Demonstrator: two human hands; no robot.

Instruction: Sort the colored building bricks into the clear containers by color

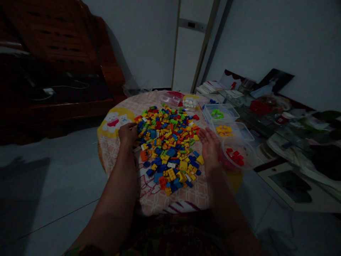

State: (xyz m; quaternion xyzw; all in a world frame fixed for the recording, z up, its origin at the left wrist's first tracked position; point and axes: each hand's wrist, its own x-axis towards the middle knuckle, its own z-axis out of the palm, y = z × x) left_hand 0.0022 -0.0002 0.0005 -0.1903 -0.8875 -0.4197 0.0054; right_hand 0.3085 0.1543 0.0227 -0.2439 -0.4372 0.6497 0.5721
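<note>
Many toy bricks point(171, 153) lie between your left hand point(128, 134), curled with its grip too dark to tell, and your right hand point(210, 144), loosely spread beside them.

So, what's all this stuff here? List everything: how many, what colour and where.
Cloth-covered table: one, pinkish, centre.
Toy bricks: too many to count, mixed colours, heaped mid-table.
Rectangular boxes: two, clear, table's right side.
Green pieces: several, green, farther box.
Yellow pieces: several, yellow, nearer box.
Round tub: one, clear, nearest on the right.
Red pieces: several, red, in the tub.
White pieces: several, white, table's far edge.
Wooden bench: one, reddish brown, left.
Tall unit: one, white, far wall.
Glass table: one, clear, right; its clutter is too dim to list.
Tiled floor: one, grey, below.
Left hand: one, heap's left edge; grip unclear.
Right hand: one, open, heap's right edge.
</note>
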